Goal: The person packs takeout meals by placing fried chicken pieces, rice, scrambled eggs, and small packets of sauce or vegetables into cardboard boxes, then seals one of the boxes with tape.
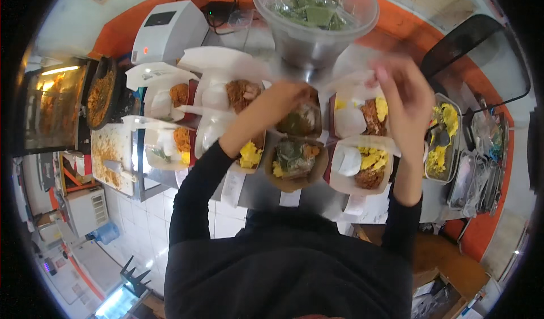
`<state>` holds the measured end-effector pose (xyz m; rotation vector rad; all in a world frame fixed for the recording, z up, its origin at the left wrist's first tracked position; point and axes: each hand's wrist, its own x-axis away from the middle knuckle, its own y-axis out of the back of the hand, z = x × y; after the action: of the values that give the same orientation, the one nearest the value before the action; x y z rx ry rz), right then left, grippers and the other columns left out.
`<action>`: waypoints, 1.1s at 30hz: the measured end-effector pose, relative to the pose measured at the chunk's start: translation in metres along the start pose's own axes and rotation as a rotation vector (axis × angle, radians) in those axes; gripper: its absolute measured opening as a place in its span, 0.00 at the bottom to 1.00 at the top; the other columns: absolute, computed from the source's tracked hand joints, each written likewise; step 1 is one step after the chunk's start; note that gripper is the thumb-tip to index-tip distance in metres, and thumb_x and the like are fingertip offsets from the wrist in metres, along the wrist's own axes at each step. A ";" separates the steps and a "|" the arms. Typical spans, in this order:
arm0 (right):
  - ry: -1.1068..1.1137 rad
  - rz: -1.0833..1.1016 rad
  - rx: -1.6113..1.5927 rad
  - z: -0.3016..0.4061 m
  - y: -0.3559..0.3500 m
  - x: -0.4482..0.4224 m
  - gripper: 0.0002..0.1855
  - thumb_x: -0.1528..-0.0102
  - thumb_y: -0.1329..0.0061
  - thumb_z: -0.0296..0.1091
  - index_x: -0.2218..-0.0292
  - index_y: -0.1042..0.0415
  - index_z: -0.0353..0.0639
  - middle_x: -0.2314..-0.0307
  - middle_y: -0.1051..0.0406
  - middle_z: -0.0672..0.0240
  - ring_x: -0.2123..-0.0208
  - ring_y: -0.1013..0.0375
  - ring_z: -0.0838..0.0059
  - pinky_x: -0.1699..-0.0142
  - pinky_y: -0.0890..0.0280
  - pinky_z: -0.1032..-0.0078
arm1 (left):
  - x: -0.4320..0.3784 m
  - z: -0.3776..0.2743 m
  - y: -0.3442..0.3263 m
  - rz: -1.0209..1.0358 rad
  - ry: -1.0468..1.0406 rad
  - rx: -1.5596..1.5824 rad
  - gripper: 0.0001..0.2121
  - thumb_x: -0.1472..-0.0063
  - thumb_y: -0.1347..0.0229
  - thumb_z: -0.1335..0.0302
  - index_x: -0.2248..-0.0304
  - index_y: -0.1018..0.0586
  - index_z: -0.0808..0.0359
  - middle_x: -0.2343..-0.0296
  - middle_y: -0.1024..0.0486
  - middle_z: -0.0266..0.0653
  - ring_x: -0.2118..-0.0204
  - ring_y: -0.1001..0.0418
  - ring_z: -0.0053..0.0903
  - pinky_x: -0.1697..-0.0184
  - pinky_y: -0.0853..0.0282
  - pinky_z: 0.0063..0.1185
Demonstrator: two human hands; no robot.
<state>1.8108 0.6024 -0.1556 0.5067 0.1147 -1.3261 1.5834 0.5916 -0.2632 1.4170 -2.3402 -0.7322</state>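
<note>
My left hand (291, 96) reaches over the far brown paper food box (315, 128), which holds a green packet in clear plastic. Its fingertips blur, so I cannot tell whether they hold anything. My right hand (408, 91) is raised and blurred near the pale lid of the far right box (332, 115), its fingers bent. That box contains fried chicken (373, 117), scrambled egg and a white mound. Nearest me stand another brown box (291, 186) with a wrapped green packet (293, 155) and a box (340, 185) with fried chicken and egg.
Several open food boxes line the left, with lids (157, 76) raised. Beyond my hands stands a clear tub (316, 33) of green packets (318, 16). A white printer (170, 34), a cutting board (111, 144) with a knife (121, 170), and an egg tray (457, 157) flank the boxes.
</note>
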 end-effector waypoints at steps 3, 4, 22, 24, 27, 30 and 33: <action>0.147 0.169 0.028 -0.030 -0.016 -0.100 0.08 0.44 0.56 0.25 0.62 0.31 0.34 0.66 0.28 0.65 0.71 0.31 0.82 0.63 0.35 0.83 | 0.007 -0.024 0.000 -0.149 0.044 -0.768 0.14 0.46 0.48 0.75 0.58 0.30 0.63 0.64 0.30 0.42 0.60 0.30 0.36 0.61 0.34 0.30; 0.185 0.215 0.132 -0.052 -0.022 -0.130 0.10 0.46 0.54 0.25 0.61 0.30 0.36 0.66 0.28 0.64 0.70 0.31 0.81 0.62 0.35 0.82 | 0.012 -0.045 0.008 -0.215 0.018 -0.751 0.16 0.47 0.47 0.75 0.57 0.31 0.63 0.64 0.31 0.41 0.59 0.31 0.37 0.61 0.33 0.30; 0.202 0.093 0.382 0.012 -0.036 -0.148 0.10 0.49 0.50 0.27 0.65 0.33 0.32 0.76 0.32 0.60 0.72 0.33 0.74 0.66 0.35 0.76 | 0.174 -0.040 0.034 -0.670 0.226 0.307 0.08 0.46 0.49 0.85 0.65 0.25 0.71 0.67 0.24 0.41 0.65 0.27 0.24 0.61 0.34 0.20; -0.013 0.078 0.267 0.031 -0.026 -0.089 0.15 0.52 0.46 0.29 0.62 0.30 0.37 0.69 0.29 0.64 0.65 0.31 0.75 0.60 0.36 0.76 | 0.151 -0.050 0.033 -0.668 0.169 0.404 0.09 0.45 0.49 0.85 0.64 0.25 0.71 0.66 0.25 0.41 0.64 0.27 0.24 0.58 0.34 0.21; -0.126 0.165 -0.109 0.033 -0.036 0.020 0.17 0.53 0.42 0.34 0.61 0.29 0.40 0.68 0.29 0.72 0.67 0.32 0.86 0.66 0.38 0.84 | 0.097 -0.090 0.018 -0.691 0.024 0.921 0.10 0.44 0.49 0.83 0.61 0.26 0.71 0.63 0.26 0.40 0.61 0.28 0.23 0.53 0.35 0.22; -0.592 0.278 -0.492 0.031 -0.050 0.104 0.15 0.48 0.48 0.27 0.58 0.31 0.39 0.69 0.30 0.74 0.66 0.33 0.89 0.63 0.37 0.87 | 0.086 -0.085 -0.009 -0.231 -0.040 1.036 0.13 0.45 0.46 0.81 0.58 0.27 0.69 0.65 0.26 0.37 0.61 0.29 0.22 0.56 0.33 0.21; -0.632 -0.012 -0.695 0.016 -0.064 0.171 0.17 0.47 0.49 0.28 0.55 0.32 0.36 0.67 0.29 0.72 0.65 0.32 0.87 0.62 0.35 0.85 | 0.077 -0.074 -0.026 0.140 -0.105 0.546 0.16 0.46 0.43 0.79 0.57 0.27 0.66 0.66 0.26 0.36 0.62 0.29 0.20 0.60 0.32 0.20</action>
<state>1.7910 0.4329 -0.2220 -0.5042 0.0465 -1.3036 1.6038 0.4936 -0.2171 1.4099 -2.8267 -0.1263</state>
